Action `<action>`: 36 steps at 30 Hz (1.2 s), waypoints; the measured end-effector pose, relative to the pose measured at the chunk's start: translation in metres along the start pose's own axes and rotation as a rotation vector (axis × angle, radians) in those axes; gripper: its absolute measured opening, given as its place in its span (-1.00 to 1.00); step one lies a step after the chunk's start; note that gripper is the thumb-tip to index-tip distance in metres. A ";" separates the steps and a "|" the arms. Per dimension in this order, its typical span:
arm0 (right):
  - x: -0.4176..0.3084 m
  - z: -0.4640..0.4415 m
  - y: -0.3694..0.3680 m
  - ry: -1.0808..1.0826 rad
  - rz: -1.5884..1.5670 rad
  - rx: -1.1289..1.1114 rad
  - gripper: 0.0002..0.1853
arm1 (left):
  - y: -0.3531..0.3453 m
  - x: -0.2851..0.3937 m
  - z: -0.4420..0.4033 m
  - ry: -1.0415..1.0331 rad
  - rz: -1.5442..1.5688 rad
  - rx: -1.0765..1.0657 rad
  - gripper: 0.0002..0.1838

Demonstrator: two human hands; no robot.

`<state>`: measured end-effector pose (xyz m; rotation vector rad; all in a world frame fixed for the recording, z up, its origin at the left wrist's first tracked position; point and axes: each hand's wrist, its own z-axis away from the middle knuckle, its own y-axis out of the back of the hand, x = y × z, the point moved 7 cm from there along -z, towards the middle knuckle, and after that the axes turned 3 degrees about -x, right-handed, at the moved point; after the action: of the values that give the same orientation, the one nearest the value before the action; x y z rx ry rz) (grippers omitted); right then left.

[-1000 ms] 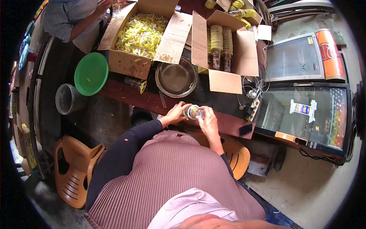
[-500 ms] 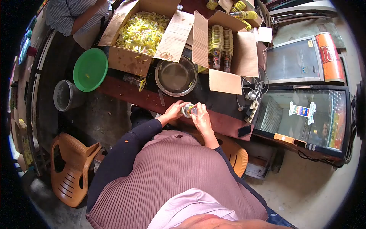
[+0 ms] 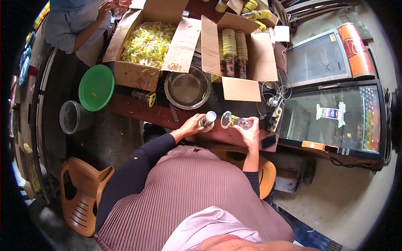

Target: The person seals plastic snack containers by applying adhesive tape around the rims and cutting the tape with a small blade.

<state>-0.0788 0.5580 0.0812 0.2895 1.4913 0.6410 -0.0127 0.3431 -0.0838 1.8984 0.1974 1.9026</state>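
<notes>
My left hand [image 3: 191,127] grips a small clear cup [image 3: 210,116], whose pale round end faces up near the table's front edge. Tipped on its side in my right hand [image 3: 250,134] is a clear printed cup [image 3: 234,121], its wide rim pointing left toward the other cup. A gap separates the two. Just beyond my hands stands a round metal basin [image 3: 166,93], with a thin ruler-like strip [image 3: 173,112] lying by its near left side. A clear cup with a yellow piece [image 3: 144,97] lies left of the basin.
An open carton [image 3: 136,79] holds yellow wrapped pieces; another carton [image 3: 241,90] holds stacked cups. A green basin [image 3: 86,90] and grey bucket [image 3: 71,119] are at left. Cables and a power strip [image 3: 275,119] lie right, beside a glass-door cooler [image 3: 331,125]. Another person [image 3: 69,31] is at the upper left.
My hands have moved apart: the right has drawn the printed cup away to the right, while the left keeps its cup. The other person's hands have come into view.
</notes>
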 end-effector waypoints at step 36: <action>0.080 0.011 -0.117 0.076 -0.081 -0.288 0.15 | 0.032 0.069 -0.013 -0.035 -0.124 -0.048 -0.31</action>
<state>-0.0466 0.5111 -0.0488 -0.0174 1.4524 0.7979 -0.0288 0.3451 -0.0081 1.8424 0.2511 1.7760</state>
